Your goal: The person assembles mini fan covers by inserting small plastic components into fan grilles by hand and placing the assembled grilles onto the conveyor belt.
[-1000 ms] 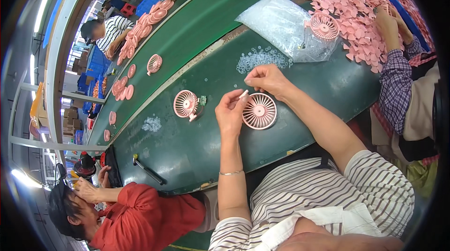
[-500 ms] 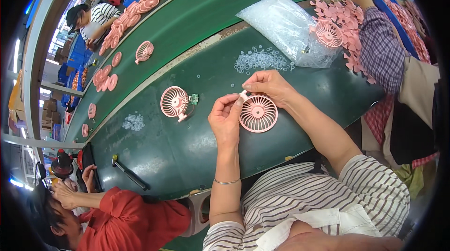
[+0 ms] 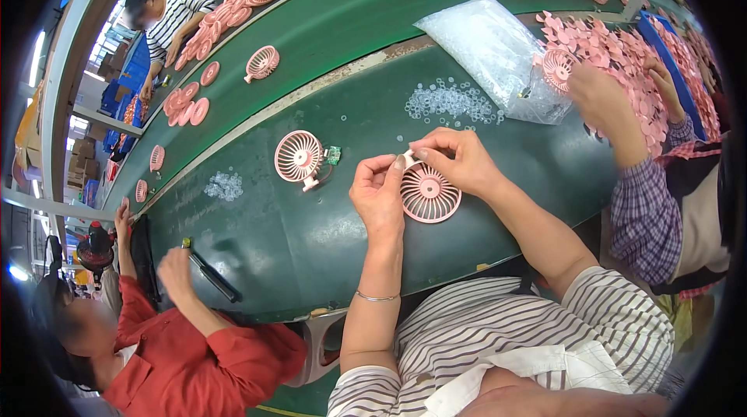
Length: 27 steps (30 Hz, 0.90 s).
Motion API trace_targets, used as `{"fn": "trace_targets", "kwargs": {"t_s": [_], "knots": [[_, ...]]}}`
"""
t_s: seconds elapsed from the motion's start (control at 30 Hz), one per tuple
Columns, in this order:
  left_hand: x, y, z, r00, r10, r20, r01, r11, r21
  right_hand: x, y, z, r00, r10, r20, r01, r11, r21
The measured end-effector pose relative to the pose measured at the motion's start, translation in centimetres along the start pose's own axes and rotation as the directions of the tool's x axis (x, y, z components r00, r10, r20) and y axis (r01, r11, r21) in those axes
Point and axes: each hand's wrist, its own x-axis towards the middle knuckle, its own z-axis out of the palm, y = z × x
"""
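A round pink fan housing (image 3: 430, 193) with a slatted grille and a short neck is between my two hands, over the green table. My left hand (image 3: 380, 193) pinches the neck from the left with thumb and fingers. On the other side, my right hand (image 3: 457, 159) has its thumb and forefinger closed on the same neck, the palm partly over the grille's upper right. Whether a small ring sits between the fingertips is hidden. A second pink fan housing (image 3: 298, 155) lies to the left, with a small green circuit board (image 3: 333, 155) wired beside it.
Clear small rings (image 3: 451, 102) lie beyond my hands, beside a clear plastic bag (image 3: 498, 55). A smaller ring pile (image 3: 224, 186) and a black-handled tool (image 3: 212, 273) are at left. Pink parts ride the green conveyor (image 3: 342, 24). Co-workers sit on both sides, one reaching toward pink fan blades (image 3: 599, 43).
My hands keep their grip on the housing's neck. The right co-worker's hand has come back from the conveyor to a pink housing by the bag. The left co-worker's hand has moved toward the tool.
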Motion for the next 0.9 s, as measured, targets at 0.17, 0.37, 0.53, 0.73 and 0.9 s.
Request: {"fn": "trace_targets", "kwargs": {"t_s": [0.17, 0.37, 0.53, 0.73, 0.9], "knots": [[0.2, 0.1, -0.2, 1.0, -0.008, -0.017, 0.007, 1.0, -0.018, -0.7, -0.7, 0.6, 0.987, -0.158, -0.006, 0.154, 0.969, -0.192], [0.2, -0.2, -0.3, 1.0, 0.014, 0.004, -0.013, 0.999, -0.041, -0.5, 0.1, 0.7, 0.989, -0.146, 0.032, 0.147, 0.989, -0.022], [-0.1, 0.1, 0.0, 0.999, 0.032, 0.021, -0.031, 0.999, -0.044, 0.0, -0.1, 0.6, 0.988, 0.151, 0.038, -0.155, 0.938, 0.309], [-0.1, 0.2, -0.2, 1.0, -0.007, 0.013, 0.008, 0.998, -0.059, -0.3, 0.5, 1.1, 0.994, -0.052, -0.092, 0.056, 0.998, 0.042], [0.0, 0.3, -0.6, 1.0, 0.011, 0.026, -0.01, 0.998, -0.057, -0.7, -0.3, 1.5, 0.887, -0.462, -0.017, 0.43, 0.837, -0.339]]}}
